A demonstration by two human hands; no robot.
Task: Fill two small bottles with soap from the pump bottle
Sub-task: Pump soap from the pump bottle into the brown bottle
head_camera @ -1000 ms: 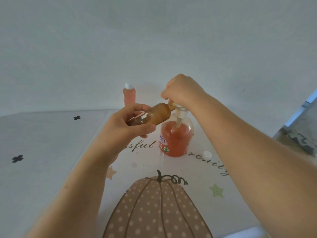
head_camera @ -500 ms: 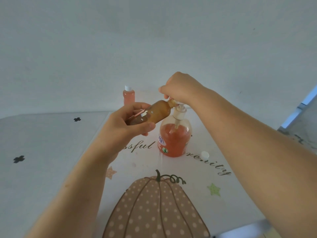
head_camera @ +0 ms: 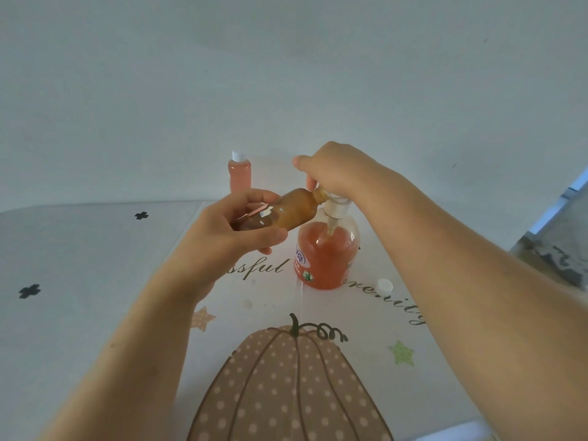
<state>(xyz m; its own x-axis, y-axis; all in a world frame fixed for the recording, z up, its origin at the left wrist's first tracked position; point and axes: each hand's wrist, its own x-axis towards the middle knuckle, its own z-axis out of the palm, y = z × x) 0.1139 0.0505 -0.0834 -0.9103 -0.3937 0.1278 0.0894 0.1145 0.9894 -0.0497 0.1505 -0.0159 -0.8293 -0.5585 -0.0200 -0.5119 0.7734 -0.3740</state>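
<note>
Head view: with left hand [head_camera: 222,237] wrapped round the small bottle [head_camera: 286,211], mouth snug at the pump bottle [head_camera: 327,253] twelve o'clock of the pumpkin [head_camera: 286,393], press slowly through right hand [head_camera: 337,170] curled over its top.

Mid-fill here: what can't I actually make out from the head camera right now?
Head view:
1. Pump head top and spout: under the right hand, so soap flow into the held bottle is unseen.
2. Held bottle's base and fill level: covered by the left hand's grip.
3. Pump bottle label: print too small to read.
4. Right forearm: cut off by the right edge.
</note>
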